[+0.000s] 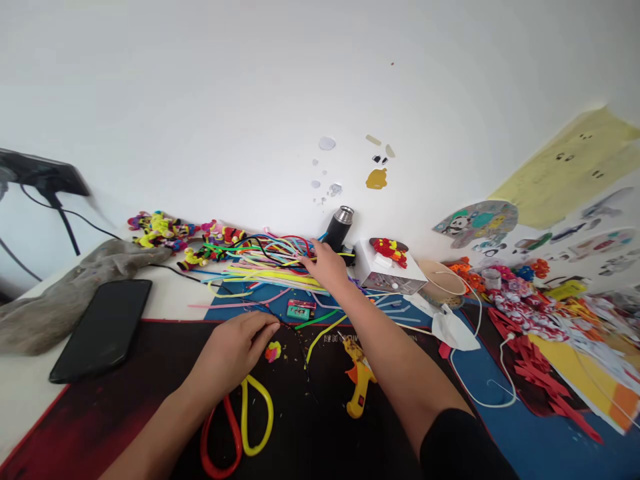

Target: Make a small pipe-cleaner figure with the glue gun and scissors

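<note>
My right hand reaches into a heap of coloured pipe cleaners by the wall. Its thumb and forefinger are spread among the strands; the other fingertips are hidden. My left hand is closed in a pinch above the dark mat, with a thin black pipe cleaner at its fingertips. Below the left wrist lie scissors, with one red handle loop and one yellow handle loop. A small pink and yellow piece sits beside the left fingertips. Under my right forearm rests a yellow glue gun.
A black flask and a white box stand against the wall. Small figures lie at back left, near a phone and a grey cloth. A teal and red small box, white cable and red strips lie about.
</note>
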